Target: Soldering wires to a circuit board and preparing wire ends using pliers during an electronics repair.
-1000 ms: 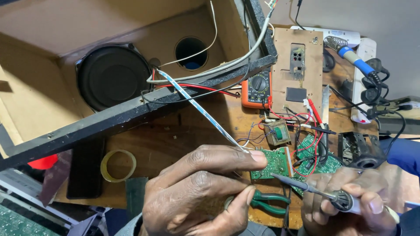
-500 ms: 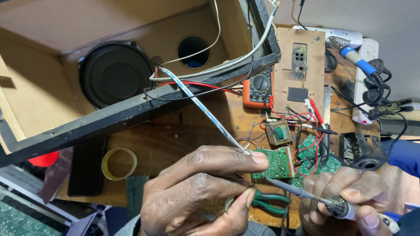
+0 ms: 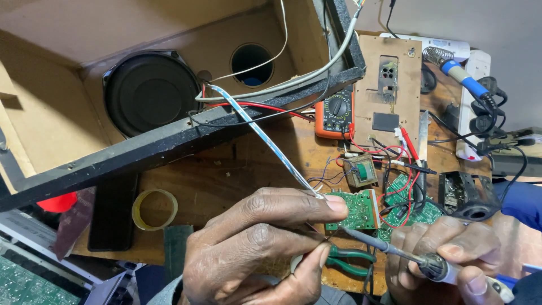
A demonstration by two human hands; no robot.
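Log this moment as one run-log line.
left hand: fingers pinch flat ribbon cable at green circuit board | right hand: grips soldering iron, tip near board edge | green pliers lying below

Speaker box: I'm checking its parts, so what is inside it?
Inside the speaker box sit a round black speaker and a round port hole. Wires lead out over its black edge. Its lower left corner is out of view.

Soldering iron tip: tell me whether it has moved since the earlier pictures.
Yes. The soldering iron tip has slid left, nearer the green circuit board under the left hand.
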